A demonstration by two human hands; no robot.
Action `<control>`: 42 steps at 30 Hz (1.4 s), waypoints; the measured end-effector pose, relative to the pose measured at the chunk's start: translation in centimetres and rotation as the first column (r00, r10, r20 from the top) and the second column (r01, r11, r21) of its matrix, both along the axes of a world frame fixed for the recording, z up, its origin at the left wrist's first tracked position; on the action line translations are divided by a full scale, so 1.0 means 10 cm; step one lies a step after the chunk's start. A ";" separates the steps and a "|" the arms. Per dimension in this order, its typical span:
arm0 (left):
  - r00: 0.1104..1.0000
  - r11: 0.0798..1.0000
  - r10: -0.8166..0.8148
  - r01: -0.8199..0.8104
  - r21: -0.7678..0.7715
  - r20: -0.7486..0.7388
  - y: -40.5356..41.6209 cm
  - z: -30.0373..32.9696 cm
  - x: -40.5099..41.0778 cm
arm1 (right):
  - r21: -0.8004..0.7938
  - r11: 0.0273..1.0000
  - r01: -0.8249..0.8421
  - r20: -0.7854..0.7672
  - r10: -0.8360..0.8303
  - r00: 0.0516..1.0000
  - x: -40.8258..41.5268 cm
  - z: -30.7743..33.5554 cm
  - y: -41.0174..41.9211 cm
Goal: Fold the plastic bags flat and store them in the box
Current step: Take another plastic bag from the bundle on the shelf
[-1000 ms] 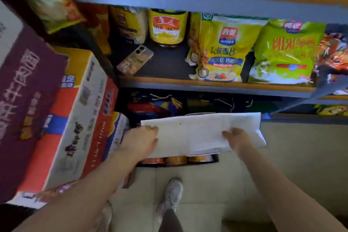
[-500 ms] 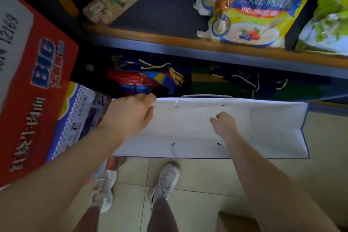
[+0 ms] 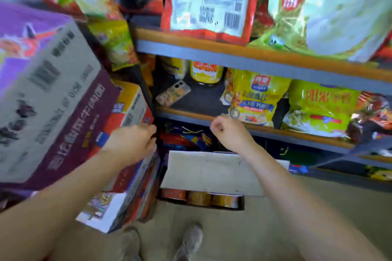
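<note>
A white bag [image 3: 212, 172], folded flat, lies across a low box of cans [image 3: 201, 197] on the floor in front of the bottom shelf. Neither hand touches it. My left hand [image 3: 131, 144] hovers above its left end, with curled fingers against a dark upright shelf post [image 3: 158, 140]; motion blur hides whether they grip the post. Above the bag's middle, my right hand [image 3: 229, 133] is raised in a fist and holds nothing. Colourful folded bags [image 3: 184, 137] sit in the dark bottom shelf behind.
Stacked cartons [image 3: 53, 101] lean in close on the left. Shelves ahead hold snack packets [image 3: 250, 97], a yellow jar [image 3: 206, 71] and a phone [image 3: 172, 93]. My feet [image 3: 188, 241] stand on the tiled floor below.
Both hands have let go of the white bag and lifted away from it. The bag now rests flat on the box of cans. My head has tilted up towards the shelves.
</note>
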State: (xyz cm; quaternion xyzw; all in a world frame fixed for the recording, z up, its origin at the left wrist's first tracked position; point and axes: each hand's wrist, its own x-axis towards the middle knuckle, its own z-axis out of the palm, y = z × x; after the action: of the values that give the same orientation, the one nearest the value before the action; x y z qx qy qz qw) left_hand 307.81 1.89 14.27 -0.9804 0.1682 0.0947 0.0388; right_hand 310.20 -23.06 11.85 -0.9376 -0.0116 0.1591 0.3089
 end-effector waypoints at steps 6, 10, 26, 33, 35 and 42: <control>0.893 0.968 0.017 0.098 -0.231 0.449 0.57 1.33 -0.09 | 0.044 0.988 -0.148 0.275 0.131 0.952 0.19 1.32 0.83; 0.838 0.915 0.086 0.149 -0.376 0.540 1.10 1.92 0.00 | 0.080 0.959 -0.273 0.406 0.218 0.887 0.24 1.90 1.55; 0.925 0.936 0.212 -0.099 -0.339 0.315 4.16 2.02 2.03 | -0.060 0.998 -0.021 0.426 0.044 0.904 2.01 2.08 4.57; 0.979 0.881 0.109 -0.015 -0.474 0.172 4.51 1.50 2.84 | -0.155 0.985 -0.075 0.080 0.088 0.993 2.91 1.65 5.02; 0.995 0.853 -0.054 0.091 -0.513 0.087 4.53 1.38 3.00 | -0.230 0.968 -0.103 0.036 0.114 0.993 2.98 1.53 5.05; 0.873 0.890 -0.442 0.455 -0.016 0.207 4.26 1.27 3.65 | -0.392 0.915 -0.097 -0.009 0.102 0.995 3.11 1.25 5.08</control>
State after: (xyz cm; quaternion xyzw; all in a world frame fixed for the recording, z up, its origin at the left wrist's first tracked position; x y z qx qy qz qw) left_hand 344.29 44.48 26.98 -0.9198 0.3892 -0.0202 0.0450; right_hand 341.33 27.76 24.36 -0.9795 -0.0289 0.1682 0.1066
